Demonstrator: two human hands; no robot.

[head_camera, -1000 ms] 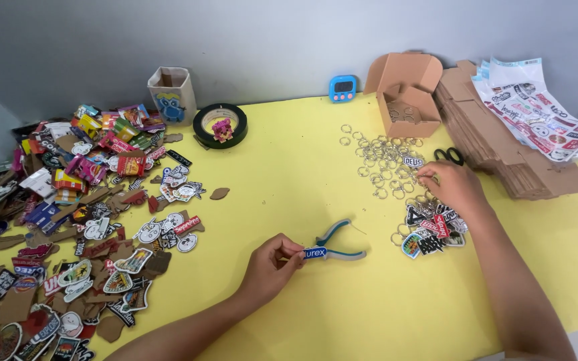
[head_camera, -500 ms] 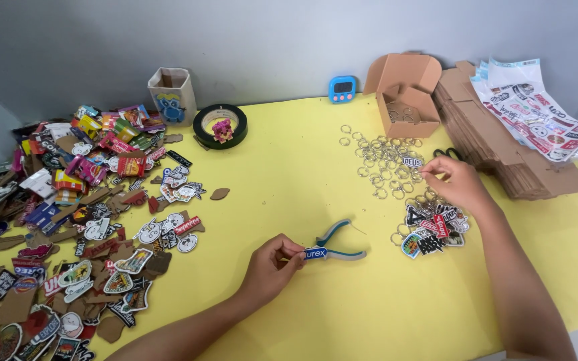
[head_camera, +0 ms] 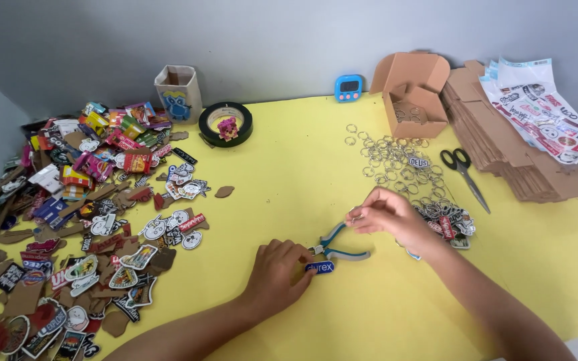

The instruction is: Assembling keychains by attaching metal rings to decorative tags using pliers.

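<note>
My left hand (head_camera: 277,271) pinches a small blue tag (head_camera: 320,267); at two o'clock, my right hand (head_camera: 388,215) pinches a metal ring (head_camera: 354,214) above the pliers (head_camera: 340,245).

One head-worn camera looks steeply down and forward over the yellow table (head_camera: 282,160) toward a grey wall (head_camera: 289,40). It sits close, at arm's reach, with both forearms entering from below.

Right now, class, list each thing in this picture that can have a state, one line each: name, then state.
Left hand: pinching a small blue tag.
Right hand: fingertips pinched together, above the pliers.
Pliers: lying flat, handles apart.
Cardboard box: lid open.
Scissors: blades closed.
Tape roll: lying flat.
</note>
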